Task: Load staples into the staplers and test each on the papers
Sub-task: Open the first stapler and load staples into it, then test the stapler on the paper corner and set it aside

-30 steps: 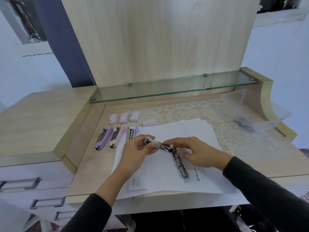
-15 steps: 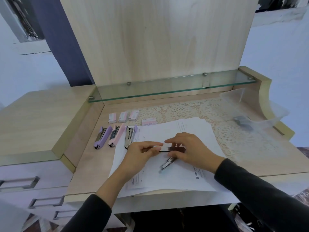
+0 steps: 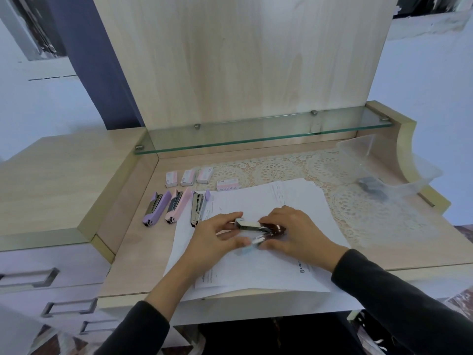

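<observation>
Pale-blue stapler (image 3: pixel 253 226), hinged part-open, crosswise over white papers (image 3: pixel 268 267); purple stapler (image 3: pixel 154 209), pink stapler (image 3: pixel 178 206) and lilac-tipped stapler (image 3: pixel 199 208) lie opened side by side at left, four staple boxes (image 3: pixel 188 177) behind.

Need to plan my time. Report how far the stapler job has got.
Done: nothing I can confirm. Three staplers lie opened in a row beside the papers, with four staple boxes behind them; whether the staplers are loaded I cannot tell. In hand: left hand and right hand hold a fourth stapler, hinged open, above the papers. Left: closing all and testing each on the papers.
</observation>
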Tool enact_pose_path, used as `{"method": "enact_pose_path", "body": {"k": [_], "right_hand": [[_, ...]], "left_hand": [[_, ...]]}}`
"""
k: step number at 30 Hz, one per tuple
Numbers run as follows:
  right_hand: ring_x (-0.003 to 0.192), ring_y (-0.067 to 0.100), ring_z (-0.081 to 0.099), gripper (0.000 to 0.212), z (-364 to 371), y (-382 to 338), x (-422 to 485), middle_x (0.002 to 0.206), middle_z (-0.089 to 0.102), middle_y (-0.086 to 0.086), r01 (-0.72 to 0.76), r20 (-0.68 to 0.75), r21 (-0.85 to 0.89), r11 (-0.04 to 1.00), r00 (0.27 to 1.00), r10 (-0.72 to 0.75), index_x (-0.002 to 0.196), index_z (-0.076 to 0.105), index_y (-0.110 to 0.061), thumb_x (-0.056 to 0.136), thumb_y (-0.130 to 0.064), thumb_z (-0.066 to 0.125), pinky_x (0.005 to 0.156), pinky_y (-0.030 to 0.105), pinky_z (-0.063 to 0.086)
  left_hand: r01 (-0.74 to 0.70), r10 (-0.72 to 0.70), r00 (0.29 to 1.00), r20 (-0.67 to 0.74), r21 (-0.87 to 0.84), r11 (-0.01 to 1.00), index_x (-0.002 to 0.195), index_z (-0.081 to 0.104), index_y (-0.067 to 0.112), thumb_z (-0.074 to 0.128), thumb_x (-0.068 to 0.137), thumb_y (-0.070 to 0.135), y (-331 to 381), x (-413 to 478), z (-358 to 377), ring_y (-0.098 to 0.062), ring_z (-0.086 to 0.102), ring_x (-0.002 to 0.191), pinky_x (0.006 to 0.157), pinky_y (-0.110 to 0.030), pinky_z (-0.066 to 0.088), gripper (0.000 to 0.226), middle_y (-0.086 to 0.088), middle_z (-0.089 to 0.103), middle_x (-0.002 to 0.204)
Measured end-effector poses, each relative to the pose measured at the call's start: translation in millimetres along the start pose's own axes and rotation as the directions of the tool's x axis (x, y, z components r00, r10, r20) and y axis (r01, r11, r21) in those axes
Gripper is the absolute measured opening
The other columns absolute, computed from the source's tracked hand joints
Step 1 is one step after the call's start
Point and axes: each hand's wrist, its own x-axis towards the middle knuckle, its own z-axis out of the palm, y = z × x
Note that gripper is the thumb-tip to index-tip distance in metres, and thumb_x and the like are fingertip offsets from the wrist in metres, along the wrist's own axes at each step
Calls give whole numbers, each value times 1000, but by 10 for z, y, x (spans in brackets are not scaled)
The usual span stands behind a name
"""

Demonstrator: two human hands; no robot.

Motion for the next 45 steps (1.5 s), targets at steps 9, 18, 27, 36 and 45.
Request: {"method": "enact_pose_path", "body": {"k": [9, 18, 27, 36, 45], "right_hand": [[67, 15, 48, 28, 28, -24, -42, 72, 61, 2, 24, -142, 64, 998, 990, -15, 87, 67, -13, 71, -35, 60, 60, 18, 33], [89, 7, 48, 32, -9, -47, -25, 102, 61, -6, 26, -38, 44, 999, 999, -24, 112, 58, -22, 81, -28, 64, 80, 20, 39], [86, 17, 58, 25, -16, -57, 119, 99, 65, 5, -88, -66, 246, 965, 992, 107, 106, 58, -13, 82, -18, 64, 81, 26, 46], [45, 10, 58, 23, -464, 100, 185, 74, 64, 8, -164, -156, 814, 557, 863, 481, 101, 38, -10, 87, -14, 55, 40, 16, 43], [43, 14, 43, 28, -727, 487, -70, 64, 51, 4, -460, 46, 590, 664, 839, 542, 73, 47, -14, 91, -35, 47, 36, 21, 33]], "left_hand": [[-273, 340, 930, -138, 357, 893, 99, 65, 33, 79, 63, 33, -55, -44, 72, 15, 56, 86, 79, 0, 37, 39, 25, 62, 87], [-369, 443, 895, -58, 460, 808, 106, 57, 39, 62, 64, 54, -93, -42, 29, 10, 50, 99, 90, -8, 34, 45, 32, 54, 100], [-161, 137, 987, 88, 403, 901, 137, 30, 30, 78, 68, 31, -147, 41, -18, 0, 43, 121, 102, -10, 29, 84, 14, 42, 135], [-238, 103, 965, 241, 642, 728, 131, 48, 19, 69, 75, 42, -102, 164, -82, -6, 35, 127, 97, -7, 15, 64, 9, 42, 138], [-226, 97, 969, 226, 665, 711, 114, 61, 26, 63, 79, 47, 195, 803, 26, -6, 51, 101, 99, -41, 38, 41, 9, 60, 114]]}}
